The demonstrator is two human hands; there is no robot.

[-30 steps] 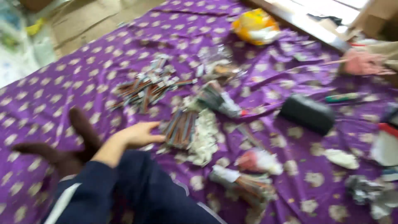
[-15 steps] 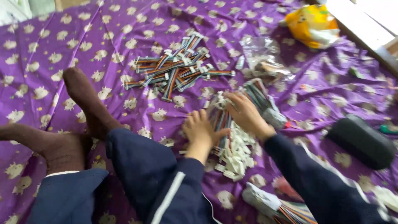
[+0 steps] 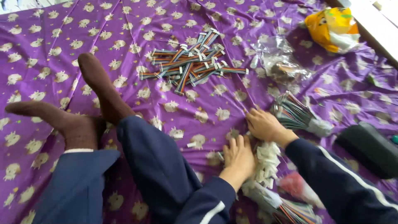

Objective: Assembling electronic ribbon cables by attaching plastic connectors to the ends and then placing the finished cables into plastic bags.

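My left hand lies flat with fingers spread on the purple patterned sheet, its heel against a heap of white-tipped ribbon cables. Just above it, my right hand rests palm down with bent fingers at the top of the same heap. What lies under its palm is hidden. A tied bundle of striped cables touches the right hand's far side. A loose pile of multicolour ribbon cables lies further up the sheet, apart from both hands.
My legs in navy trousers and brown socks stretch out to the left. A clear plastic bag, a yellow-orange bag and a black case lie to the right. More cable bundles sit near the bottom edge.
A second ago only one hand reached toward the cables. Both hands are now down on the white-tipped heap, the left one flattened on the sheet. The view has swung left toward my feet.
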